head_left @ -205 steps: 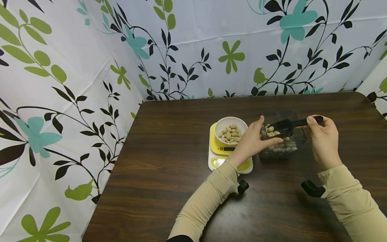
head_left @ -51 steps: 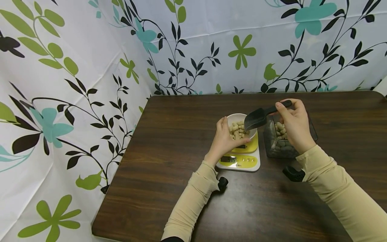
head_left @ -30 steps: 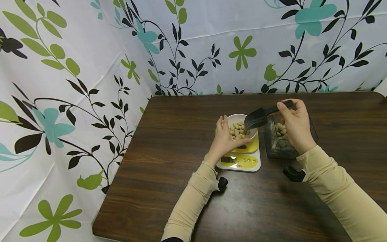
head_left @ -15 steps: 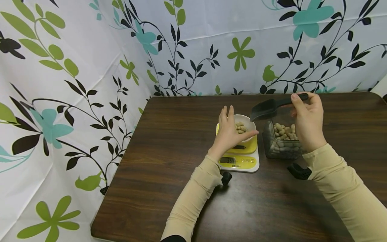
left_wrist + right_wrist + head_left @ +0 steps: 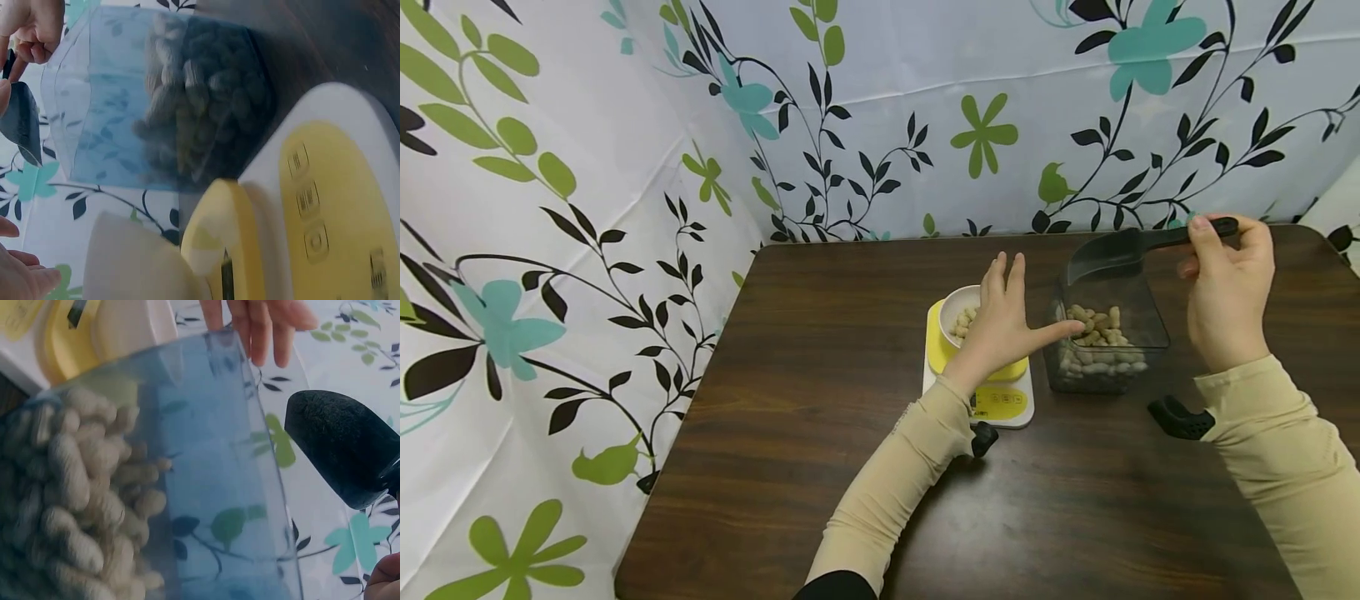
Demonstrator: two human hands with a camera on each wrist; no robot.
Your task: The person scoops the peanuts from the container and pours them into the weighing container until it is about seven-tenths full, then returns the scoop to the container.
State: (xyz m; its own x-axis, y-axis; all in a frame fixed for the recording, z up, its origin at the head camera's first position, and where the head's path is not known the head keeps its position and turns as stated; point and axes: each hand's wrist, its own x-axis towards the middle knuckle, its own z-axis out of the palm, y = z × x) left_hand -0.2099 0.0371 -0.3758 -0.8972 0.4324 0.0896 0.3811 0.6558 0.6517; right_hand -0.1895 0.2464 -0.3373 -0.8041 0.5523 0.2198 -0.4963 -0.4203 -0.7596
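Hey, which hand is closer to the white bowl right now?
Left. The left hand is close by the bowl, partly hiding it in the head view. The right hand is farther off, toward the right side of the clear box, holding the scoop.

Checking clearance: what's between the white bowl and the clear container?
The left hand, in the head view; it partly hides both bowl and container.

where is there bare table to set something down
The dark brown wood-grain table is bare left of the white and yellow plastic scale, and between the beige sleeves. It's crowded around the scale and the clear square plastic container: in the head view the left hand spans their gap, the right hand holds a black plastic scoop above the latter.
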